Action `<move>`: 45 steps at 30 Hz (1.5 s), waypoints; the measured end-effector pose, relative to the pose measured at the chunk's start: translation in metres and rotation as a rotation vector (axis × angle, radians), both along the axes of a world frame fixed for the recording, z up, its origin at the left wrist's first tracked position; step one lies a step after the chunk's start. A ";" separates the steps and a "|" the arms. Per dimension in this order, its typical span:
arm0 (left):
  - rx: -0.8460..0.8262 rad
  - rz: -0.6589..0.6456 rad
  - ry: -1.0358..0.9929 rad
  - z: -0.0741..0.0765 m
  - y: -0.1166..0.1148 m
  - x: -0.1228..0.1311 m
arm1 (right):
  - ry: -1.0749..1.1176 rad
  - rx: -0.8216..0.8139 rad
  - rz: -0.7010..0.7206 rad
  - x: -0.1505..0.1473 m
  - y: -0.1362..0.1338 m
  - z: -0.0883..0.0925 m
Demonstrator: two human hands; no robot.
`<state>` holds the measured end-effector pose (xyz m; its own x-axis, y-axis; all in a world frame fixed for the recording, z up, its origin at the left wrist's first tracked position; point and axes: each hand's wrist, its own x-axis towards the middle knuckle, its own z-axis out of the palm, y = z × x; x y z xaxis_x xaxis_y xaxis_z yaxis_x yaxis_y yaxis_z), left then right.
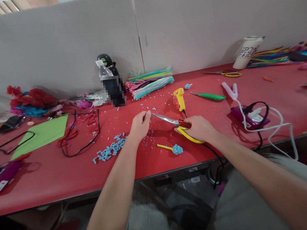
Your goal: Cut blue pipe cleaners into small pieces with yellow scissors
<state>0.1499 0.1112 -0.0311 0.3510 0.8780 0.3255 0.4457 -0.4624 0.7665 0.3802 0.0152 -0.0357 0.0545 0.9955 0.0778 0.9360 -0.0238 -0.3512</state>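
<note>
My right hand [200, 127] is closed around the handles of a pair of scissors [167, 120], one yellow loop and one red. The blades point left toward my left hand [140, 125], whose fingertips are pinched together right at the tips. Whatever is in that pinch is too small to make out. Below the blades lies a yellow stem with a light blue cluster [177, 149] at its end. Left of my left wrist is a spread of short blue cut pieces [110, 149]. Tiny blue scraps dot the red table between my hands.
A yellow glue gun [179, 99] stands just behind the scissors, with its cord running under my right hand. Further back are bundled pipe cleaners [152, 83], a green-handled tool [211, 96] and a bottle [104, 70]. Purple power strips [249, 117] with loose cables sit at both sides.
</note>
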 end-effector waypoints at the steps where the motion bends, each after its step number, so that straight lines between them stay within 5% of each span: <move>1: 0.001 -0.001 0.001 -0.001 0.000 0.000 | -0.002 0.005 0.003 0.000 0.000 0.000; 45: -0.038 0.020 -0.037 0.002 -0.002 0.001 | -0.018 0.005 0.003 0.000 -0.001 0.000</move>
